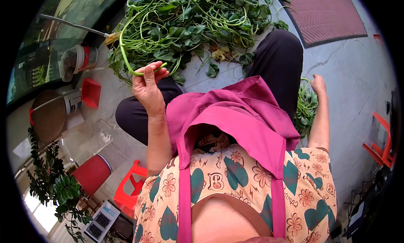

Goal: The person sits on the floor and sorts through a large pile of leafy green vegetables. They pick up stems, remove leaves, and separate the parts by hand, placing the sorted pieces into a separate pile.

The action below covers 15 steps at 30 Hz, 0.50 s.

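My left hand [148, 85] is closed around a thick green vine stem [123, 47]. The stem bends up and away from my fingers toward a large heap of leafy green vines [189, 30] on the floor in front of me. A short end of it sticks out to the right of my fingertips. Beside my right knee, my right hand [319, 84] is lowered at the edge of a smaller pile of green stems and leaves [306, 106]. Most of its fingers are hidden, so whether it grips anything does not show.
A magenta apron [235, 104] covers my lap. To the left are a red dustpan [91, 93], a bucket [86, 57], a red stool [130, 188] and a potted plant [63, 186]. A dark red mat [324, 15] lies far right, a red chair [381, 142] at the right.
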Each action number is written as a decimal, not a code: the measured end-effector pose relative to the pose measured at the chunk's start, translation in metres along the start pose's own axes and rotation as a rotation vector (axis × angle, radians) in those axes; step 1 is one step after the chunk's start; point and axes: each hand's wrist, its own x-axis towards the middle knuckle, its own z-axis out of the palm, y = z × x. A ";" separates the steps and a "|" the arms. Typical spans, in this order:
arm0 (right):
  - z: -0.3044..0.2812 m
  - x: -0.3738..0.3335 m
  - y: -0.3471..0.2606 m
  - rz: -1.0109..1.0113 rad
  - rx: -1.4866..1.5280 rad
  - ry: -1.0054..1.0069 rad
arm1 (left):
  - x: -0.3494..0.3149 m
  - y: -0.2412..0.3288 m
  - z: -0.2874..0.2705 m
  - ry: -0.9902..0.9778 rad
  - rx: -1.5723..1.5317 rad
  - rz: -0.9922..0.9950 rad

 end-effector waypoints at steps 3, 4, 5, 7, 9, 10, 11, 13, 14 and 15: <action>-0.109 0.045 -0.043 -0.206 0.208 0.357 | -0.005 0.015 0.000 -0.027 0.026 0.073; -0.162 0.034 -0.094 -0.251 0.293 0.436 | -0.006 0.018 -0.001 -0.032 0.036 0.086; -0.193 0.030 -0.135 -0.349 0.378 0.492 | -0.008 0.024 -0.002 -0.048 0.019 0.110; -0.231 0.013 -0.222 -0.508 0.556 0.431 | -0.014 0.033 -0.008 -0.058 0.004 0.169; -0.241 -0.006 -0.294 -0.629 0.712 0.262 | -0.018 0.039 -0.008 -0.108 0.049 0.214; -0.225 -0.006 -0.322 -0.707 0.779 0.189 | -0.021 0.041 -0.009 -0.134 0.034 0.223; -0.203 0.003 -0.343 -0.750 0.737 0.111 | -0.022 0.043 -0.009 -0.151 0.029 0.227; -0.179 -0.014 -0.391 -0.682 0.920 -0.259 | -0.025 0.044 -0.018 -0.152 0.037 0.250; -0.157 -0.010 -0.409 -0.687 0.975 -0.358 | -0.025 0.048 -0.022 -0.126 0.073 0.221; -0.158 -0.014 -0.415 -0.703 1.032 -0.389 | -0.026 0.047 -0.027 -0.099 0.074 0.194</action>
